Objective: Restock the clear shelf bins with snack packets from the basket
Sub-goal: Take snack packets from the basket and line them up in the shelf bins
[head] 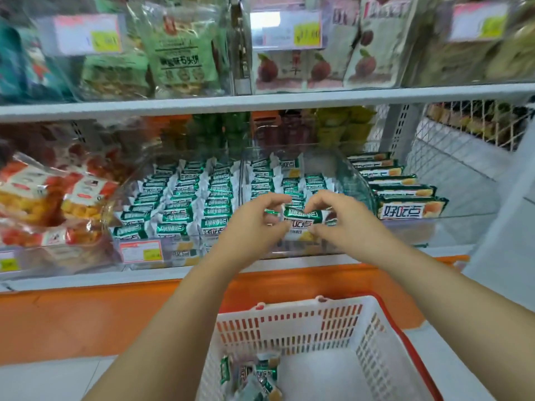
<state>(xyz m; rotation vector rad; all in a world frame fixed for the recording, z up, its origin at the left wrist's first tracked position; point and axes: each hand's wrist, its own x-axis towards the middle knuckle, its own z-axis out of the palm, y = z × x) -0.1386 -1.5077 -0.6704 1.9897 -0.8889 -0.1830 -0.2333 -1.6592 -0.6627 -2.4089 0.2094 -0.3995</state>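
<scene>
Shelf [260, 103]: carrying both bins.
Clear bin [359, 183], right of the full bin [115, 241]: green packets are standing in rows, and pushing hard risks toppling them.
Basket [289, 307], near: a few packets [260, 377] are waiting.
Held packet [301, 217], at the clear bin's near end: your left hand [249, 227] and right hand [344, 218] are pinching it, fingers clamped.

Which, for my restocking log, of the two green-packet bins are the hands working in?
The right bin: left hand and right hand pinch a green packet over its front; it is part-filled, the left bin packed full.
</scene>
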